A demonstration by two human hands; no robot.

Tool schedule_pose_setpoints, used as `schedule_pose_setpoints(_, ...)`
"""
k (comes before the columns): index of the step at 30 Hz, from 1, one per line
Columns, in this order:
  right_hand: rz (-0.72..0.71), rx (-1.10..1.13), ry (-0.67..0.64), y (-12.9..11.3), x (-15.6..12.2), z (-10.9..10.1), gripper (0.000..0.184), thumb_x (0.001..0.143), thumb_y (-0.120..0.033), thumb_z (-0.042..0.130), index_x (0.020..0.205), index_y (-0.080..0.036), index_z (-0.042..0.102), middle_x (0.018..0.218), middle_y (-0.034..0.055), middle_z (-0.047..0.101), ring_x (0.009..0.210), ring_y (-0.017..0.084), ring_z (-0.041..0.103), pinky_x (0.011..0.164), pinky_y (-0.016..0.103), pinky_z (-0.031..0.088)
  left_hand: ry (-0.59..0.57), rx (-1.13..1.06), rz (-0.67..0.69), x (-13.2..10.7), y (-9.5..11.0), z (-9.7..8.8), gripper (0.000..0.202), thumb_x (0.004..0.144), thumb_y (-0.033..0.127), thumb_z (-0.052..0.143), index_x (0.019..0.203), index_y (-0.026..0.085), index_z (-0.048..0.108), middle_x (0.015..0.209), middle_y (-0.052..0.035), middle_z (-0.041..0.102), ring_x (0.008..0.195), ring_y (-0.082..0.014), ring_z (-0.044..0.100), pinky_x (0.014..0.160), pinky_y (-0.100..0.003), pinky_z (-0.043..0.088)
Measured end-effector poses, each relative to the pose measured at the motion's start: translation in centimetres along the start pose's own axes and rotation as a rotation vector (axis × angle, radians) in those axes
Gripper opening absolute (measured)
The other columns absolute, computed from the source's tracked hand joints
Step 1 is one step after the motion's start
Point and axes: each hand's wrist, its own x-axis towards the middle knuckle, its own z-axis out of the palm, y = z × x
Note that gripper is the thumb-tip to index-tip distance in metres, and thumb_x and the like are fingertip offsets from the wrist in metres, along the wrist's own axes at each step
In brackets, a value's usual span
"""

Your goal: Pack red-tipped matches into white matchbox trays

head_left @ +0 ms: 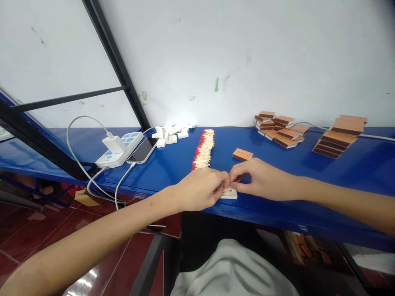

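Observation:
Close together at the front edge of the blue table, my two hands almost meet at the fingertips. My left hand [205, 187] is closed in a pinch over a small white matchbox tray [228, 197], which has a little pale wood and red showing in it. My right hand [262, 179] pinches with thumb and forefinger at the tray's far side. Whatever lies between the fingertips is too small to make out. Behind my left hand runs a long row of red-tipped matches [204, 150]. An orange-brown matchbox [242, 154] lies just beyond my right hand.
At the back are white trays [173, 133], a loose heap of matchboxes [279, 129] and stacked matchboxes [338, 137]. A phone [143, 150], a power strip [120, 150] and cables occupy the left, beside a black metal frame [120, 70]. The table's front edge is close to my lap.

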Motion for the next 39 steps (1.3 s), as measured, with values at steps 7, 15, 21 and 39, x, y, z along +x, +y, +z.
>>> schedule_pose_setpoints(7,-0.150,-0.110,0.063,0.8,-0.5,0.7,0.018,0.088,-0.018,0.057,0.086,-0.021,0.075,0.084,-0.0004,0.076,0.074,0.015,0.069,0.067,0.025,0.049,-0.071,0.125,0.036,0.3,0.9,-0.6,0.022,0.090,0.010,0.052,0.090,0.017,0.073,0.086,-0.0053,0.069,0.072,-0.0182,0.065,0.064,-0.028,0.047)
schedule_pose_setpoints(15,-0.396,-0.314,0.153,1.6,-1.3,1.7,0.022,0.091,-0.014,0.051,0.083,-0.019,0.071,0.081,0.0051,0.073,0.074,0.018,0.068,0.068,0.027,0.050,-0.202,0.206,0.031,1.7,1.7,-1.2,0.020,0.092,0.017,0.056,0.077,0.016,0.069,0.078,-0.0084,0.071,0.075,-0.0237,0.068,0.067,-0.033,0.049)
schedule_pose_setpoints(21,-0.468,-0.309,0.317,2.9,-1.7,2.7,0.018,0.090,-0.013,0.047,0.090,-0.017,0.065,0.074,0.0033,0.069,0.064,0.015,0.063,0.062,0.027,0.048,-0.167,0.108,0.015,1.9,1.4,-1.3,0.024,0.089,0.018,0.058,0.065,0.017,0.061,0.064,-0.0051,0.066,0.060,-0.0190,0.062,0.057,-0.030,0.042)
schedule_pose_setpoints(39,-0.411,-0.184,0.253,2.9,-1.7,2.4,0.026,0.094,-0.017,0.052,0.113,-0.021,0.069,0.106,0.0071,0.073,0.095,0.018,0.070,0.084,0.030,0.056,0.516,-0.604,-0.090,-1.2,1.1,1.3,0.020,0.094,0.024,0.061,0.111,0.020,0.071,0.095,-0.0035,0.074,0.084,-0.0145,0.068,0.072,-0.024,0.054)
